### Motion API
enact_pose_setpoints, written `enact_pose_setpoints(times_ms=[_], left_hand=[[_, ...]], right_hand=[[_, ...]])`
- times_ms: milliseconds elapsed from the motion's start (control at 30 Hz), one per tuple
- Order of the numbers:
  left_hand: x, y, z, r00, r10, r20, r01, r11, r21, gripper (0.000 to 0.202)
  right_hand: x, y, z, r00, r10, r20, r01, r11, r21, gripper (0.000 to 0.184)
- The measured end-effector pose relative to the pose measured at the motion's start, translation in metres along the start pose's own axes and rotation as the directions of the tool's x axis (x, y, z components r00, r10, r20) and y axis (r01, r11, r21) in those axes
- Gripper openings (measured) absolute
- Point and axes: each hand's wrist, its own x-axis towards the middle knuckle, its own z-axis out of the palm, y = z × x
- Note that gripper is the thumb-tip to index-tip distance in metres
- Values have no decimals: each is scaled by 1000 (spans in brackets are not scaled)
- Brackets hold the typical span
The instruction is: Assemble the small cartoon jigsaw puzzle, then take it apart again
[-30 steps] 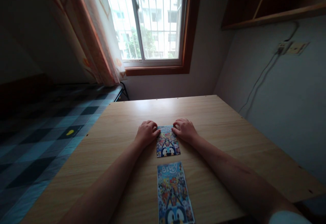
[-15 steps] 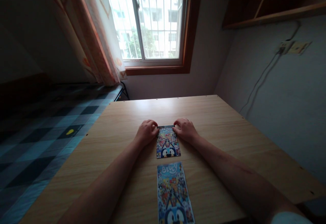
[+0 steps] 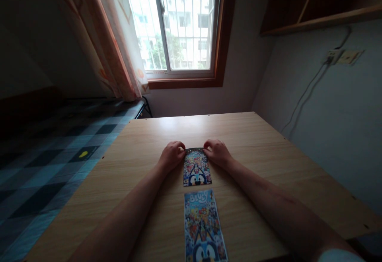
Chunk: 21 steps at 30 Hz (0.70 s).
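Note:
A small colourful picture sheet (image 3: 197,169) with a blue cartoon dog lies in the middle of the wooden table (image 3: 253,142). Its far edge is lifted a little off the wood. My left hand (image 3: 171,154) pinches the far left corner with curled fingers. My right hand (image 3: 217,152) pinches the far right corner the same way. A larger matching card (image 3: 203,226) marked "Bluey" lies flat nearer to me, just below the small sheet, touched by neither hand.
A bed with a blue checked cover (image 3: 53,158) runs along the table's left edge. A window (image 3: 179,23) with an orange curtain (image 3: 119,47) is behind the table. A wall with a socket and cable (image 3: 331,57) stands to the right, under a wooden shelf (image 3: 322,19).
Both hands have shifted slightly away from me to the sheet's far corners, and the sheet's far edge has come up off the table, showing a dark rim.

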Motion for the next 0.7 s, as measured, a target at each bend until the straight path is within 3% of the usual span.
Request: enact_pose_setpoints(times_ms=[367,700], left_hand=[[-1,1,2,1000,25,7,-25,999,-31,13],[-1,0,1,999,46,14,-44,994,-101,18]], right_hand=[[1,2,2,998,-59,-12,60,996,68,17],[1,4,5,991,-130,12,129,991,37,12]])
